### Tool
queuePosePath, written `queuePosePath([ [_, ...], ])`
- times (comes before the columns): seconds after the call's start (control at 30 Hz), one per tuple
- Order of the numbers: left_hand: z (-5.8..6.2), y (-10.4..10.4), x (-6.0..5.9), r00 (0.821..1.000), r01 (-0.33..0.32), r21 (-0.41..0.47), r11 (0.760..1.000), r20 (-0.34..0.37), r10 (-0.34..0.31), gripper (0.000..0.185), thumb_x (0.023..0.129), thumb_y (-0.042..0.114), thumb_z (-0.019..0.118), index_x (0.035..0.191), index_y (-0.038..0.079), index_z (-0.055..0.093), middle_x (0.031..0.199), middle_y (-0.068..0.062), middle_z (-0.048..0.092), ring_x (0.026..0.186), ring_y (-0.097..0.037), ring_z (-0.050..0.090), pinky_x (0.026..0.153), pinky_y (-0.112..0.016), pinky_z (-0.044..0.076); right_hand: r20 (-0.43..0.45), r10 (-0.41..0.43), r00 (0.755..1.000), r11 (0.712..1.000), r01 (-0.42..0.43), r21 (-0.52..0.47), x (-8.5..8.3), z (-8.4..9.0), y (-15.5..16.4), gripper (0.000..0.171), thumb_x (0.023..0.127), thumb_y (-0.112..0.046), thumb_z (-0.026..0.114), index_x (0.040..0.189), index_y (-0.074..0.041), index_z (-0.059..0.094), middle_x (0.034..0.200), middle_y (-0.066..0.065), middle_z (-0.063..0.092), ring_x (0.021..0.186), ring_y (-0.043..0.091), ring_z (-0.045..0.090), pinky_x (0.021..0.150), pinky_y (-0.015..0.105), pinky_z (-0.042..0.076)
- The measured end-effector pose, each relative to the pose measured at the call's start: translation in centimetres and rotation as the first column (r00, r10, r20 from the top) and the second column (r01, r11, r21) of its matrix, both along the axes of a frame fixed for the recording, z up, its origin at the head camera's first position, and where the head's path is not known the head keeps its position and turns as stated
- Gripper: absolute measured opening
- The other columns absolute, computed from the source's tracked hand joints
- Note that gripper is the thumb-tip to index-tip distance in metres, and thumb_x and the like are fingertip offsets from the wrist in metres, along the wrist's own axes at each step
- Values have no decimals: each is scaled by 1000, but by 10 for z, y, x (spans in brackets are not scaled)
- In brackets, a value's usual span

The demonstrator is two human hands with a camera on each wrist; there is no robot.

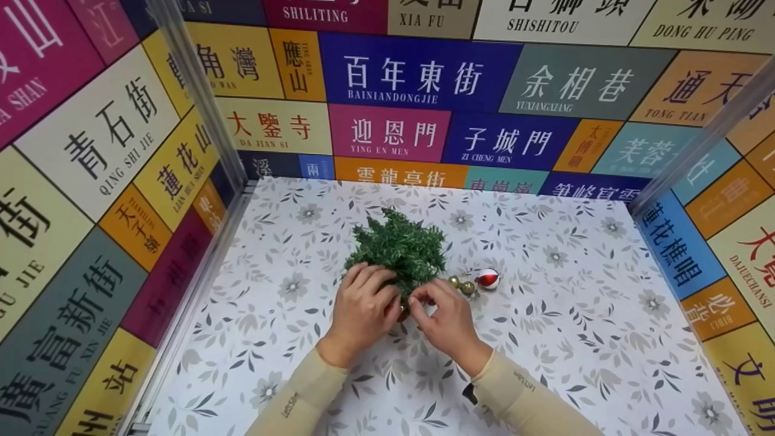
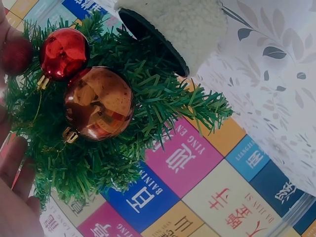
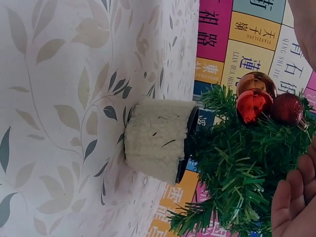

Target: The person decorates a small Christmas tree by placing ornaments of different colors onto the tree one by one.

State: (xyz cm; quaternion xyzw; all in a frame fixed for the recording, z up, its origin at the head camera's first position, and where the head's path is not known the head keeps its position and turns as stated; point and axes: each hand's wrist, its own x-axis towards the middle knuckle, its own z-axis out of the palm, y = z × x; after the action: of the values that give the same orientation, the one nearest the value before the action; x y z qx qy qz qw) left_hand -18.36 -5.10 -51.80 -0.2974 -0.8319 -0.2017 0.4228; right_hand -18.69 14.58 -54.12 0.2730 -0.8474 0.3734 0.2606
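Hands meeting at the near side of a small green tree (image 1: pixel 399 248), set upright in mid-table on its woolly white base (image 3: pixel 155 138), so that the branches can be reached from the front; left hand (image 1: pixel 362 309) cupped against the left flank of the foliage, fingers curved over the needles, apparently to steady the tree while the other works; right hand (image 1: pixel 445 318) drawn in close beside it, thumb and fingers pinched together at the lower branches, seemingly on something small, though too hidden to name; cannot tell for certain what sits between those fingertips.

Already hung among the needles, as seen from the left wrist: a large copper bauble (image 2: pixel 98 103), a smaller shiny red bauble (image 2: pixel 64 53) above it, and a dull dark-red ball (image 2: pixel 16 55) at the edge, all clustered on one side of the tree.

Lying loose on the flowered tablecloth (image 1: pixel 575 327) just right of the tree, within easy reach of the right hand: two small gold balls (image 1: pixel 461 285) and a red-and-white ball (image 1: pixel 488 278), touching or nearly so; walls of coloured street-name panels (image 1: pixel 418 79) closing in the table on three sides.
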Motion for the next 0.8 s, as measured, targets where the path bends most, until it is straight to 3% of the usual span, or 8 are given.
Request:
queuePosePath([
  [0.53, -2, 3, -3, 999, -41, -6, 999, 30, 41, 13, 87, 13, 67, 74, 12, 72, 83, -2, 69, 80, -26, 64, 96, -47, 45, 12, -115, 993, 993, 115, -7, -10, -5, -5, 7, 87, -17, 70, 84, -21, 65, 82, -12, 57, 74, 6, 55, 62, 28, 48],
  [0.8, -1, 2, -4, 997, -44, 2, 999, 71, 44, 12, 86, 13, 67, 74, 12, 71, 81, -1, 68, 80, -26, 63, 97, -47, 44, 50, -93, 994, 995, 91, 35, -11, -9, -5, 4, 83, -16, 71, 83, -19, 68, 80, -12, 58, 73, 7, 56, 62, 28, 48],
])
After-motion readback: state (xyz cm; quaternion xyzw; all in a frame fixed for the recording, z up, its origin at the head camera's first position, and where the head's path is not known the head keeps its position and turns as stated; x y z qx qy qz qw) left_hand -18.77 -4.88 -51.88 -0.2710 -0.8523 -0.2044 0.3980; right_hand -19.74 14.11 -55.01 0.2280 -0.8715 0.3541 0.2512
